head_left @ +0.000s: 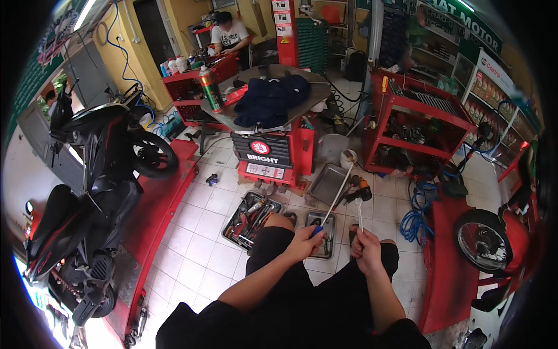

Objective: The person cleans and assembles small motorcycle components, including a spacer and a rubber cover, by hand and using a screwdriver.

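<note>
My left hand is closed round the blue handle of a long-shafted screwdriver, whose thin pale shaft points up and to the right. My right hand grips a silver spanner held upright, its head above the fist. The two tools stand apart, over my knees. Below the left hand is a small metal tray with a few tools in it. Farther left, a larger tray is heaped with pliers and other hand tools. Several dark tools, one with an orange end, lie on the floor beyond the spanner.
A grey metal tray lies ahead, before a red and black tyre machine with dark cloth on top. Motorcycles stand on red lifts at both sides. A red tool cart and blue hose are at right. Another person sits far back.
</note>
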Motion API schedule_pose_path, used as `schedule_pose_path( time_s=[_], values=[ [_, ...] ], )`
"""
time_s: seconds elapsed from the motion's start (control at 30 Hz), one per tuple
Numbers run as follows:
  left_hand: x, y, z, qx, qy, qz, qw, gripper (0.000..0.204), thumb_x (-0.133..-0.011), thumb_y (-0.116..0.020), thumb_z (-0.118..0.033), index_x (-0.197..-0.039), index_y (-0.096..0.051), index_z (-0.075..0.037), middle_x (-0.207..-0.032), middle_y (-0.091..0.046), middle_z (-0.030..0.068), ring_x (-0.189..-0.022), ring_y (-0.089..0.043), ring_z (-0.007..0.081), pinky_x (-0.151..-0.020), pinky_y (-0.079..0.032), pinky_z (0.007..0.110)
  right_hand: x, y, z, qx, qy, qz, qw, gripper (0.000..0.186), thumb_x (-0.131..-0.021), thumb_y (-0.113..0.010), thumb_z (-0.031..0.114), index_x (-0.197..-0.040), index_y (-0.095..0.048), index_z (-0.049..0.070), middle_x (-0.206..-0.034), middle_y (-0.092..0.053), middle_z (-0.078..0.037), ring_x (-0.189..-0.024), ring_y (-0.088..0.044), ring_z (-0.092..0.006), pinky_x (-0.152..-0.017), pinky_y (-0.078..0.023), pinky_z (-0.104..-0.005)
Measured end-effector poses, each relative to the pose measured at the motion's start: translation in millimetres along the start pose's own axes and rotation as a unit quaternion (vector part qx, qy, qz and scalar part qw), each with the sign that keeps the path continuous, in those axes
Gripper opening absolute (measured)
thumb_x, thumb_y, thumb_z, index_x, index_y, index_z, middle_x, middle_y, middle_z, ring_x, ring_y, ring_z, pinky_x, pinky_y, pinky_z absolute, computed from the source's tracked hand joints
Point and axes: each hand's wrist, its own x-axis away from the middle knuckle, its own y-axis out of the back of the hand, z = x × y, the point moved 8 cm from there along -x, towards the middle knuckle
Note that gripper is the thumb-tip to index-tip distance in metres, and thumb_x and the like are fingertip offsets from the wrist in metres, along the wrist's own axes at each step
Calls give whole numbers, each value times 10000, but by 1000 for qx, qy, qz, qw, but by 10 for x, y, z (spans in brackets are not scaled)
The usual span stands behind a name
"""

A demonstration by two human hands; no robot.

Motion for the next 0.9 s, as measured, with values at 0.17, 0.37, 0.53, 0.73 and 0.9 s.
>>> schedule_pose_path(
  time_s=[0.17, 0.37, 0.53, 0.73, 0.9],
  values=[
    [-38, -117, 291, 53, 176, 70, 980, 335, -997, -487, -292, -1121, -582, 5, -656, -456, -2, -491, -446, 102, -460, -373, 246, 89, -304, -67, 130, 7, 180, 975, 291, -1001, -496, 212, -1169, -587, -7, -638, -382, 59, -546, -344, -48, -506, -264, -207],
    [-34, -322, 179, 132, 51, 95, 985, 430, -979, -512, -370, -1207, -521, -5, -806, -537, 18, -646, -543, 118, -540, -436, 249, -45, -249, -261, 229, 5, 115, 967, 258, -1001, -489, 220, -1040, -624, 3, -725, -609, -17, -607, -508, -70, -559, -380, -222],
    [-126, -292, 343, 65, 148, 4, 987, 332, -991, -492, -387, -987, -562, -63, -766, -558, 29, -607, -537, 106, -496, -417, 250, -17, -371, -81, 438, 137, 117, 881, 351, -940, -542, 328, -877, -639, -4, -753, -659, -159, -739, -649, -328, -674, -475, -417],
    [-251, -39, -3, 196, 42, 3, 980, 320, -997, -466, -374, -958, -517, -61, -766, -554, 50, -755, -625, 228, -687, -517, 359, 130, -290, 383, 509, 171, 117, 835, 330, -945, -553, 323, -1007, -637, 10, -767, -645, -168, -721, -642, -305, -663, -492, -374],
    [30, 508, -1688, 195, -154, 94, 964, 373, -939, -565, -410, -1120, -536, -86, -669, -416, -57, -533, -362, 64, -495, -313, 235, 369, 315, 1784, 324, 292, -41, 899, 360, -938, -545, 319, -1133, -624, 26, -931, -636, -29, -831, -597, -102, -694, -480, -266]
  ],
)
